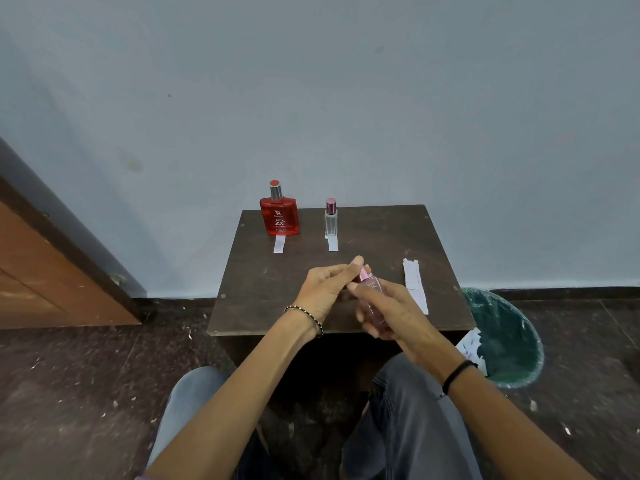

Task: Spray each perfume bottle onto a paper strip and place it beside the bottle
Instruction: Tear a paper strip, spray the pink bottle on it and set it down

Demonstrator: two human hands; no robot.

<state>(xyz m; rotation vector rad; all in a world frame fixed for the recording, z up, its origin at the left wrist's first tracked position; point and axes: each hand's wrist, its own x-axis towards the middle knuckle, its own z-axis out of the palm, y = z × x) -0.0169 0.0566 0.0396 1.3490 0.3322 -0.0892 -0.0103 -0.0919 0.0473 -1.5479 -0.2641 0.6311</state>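
Observation:
A red perfume bottle point(280, 216) stands at the back left of the small dark table point(277, 289), with a white paper strip point(279, 244) lying in front of it. To its right stands a slim clear bottle point(330, 220) with a maroon cap, and a short strip point(333, 244) lies before it. My right hand point(388, 313) grips a pink perfume bottle point(372, 289) above the table's front half. My left hand point(329, 289) pinches the pink cap point(363, 273) at the bottle's top. A stack of spare paper strips point(415, 285) lies at the right.
A green-lined waste bin point(509, 341) with paper scraps stands on the floor right of the table. A wooden door point(41, 271) is at the left. The wall runs close behind the table. My knees are under the table's front edge.

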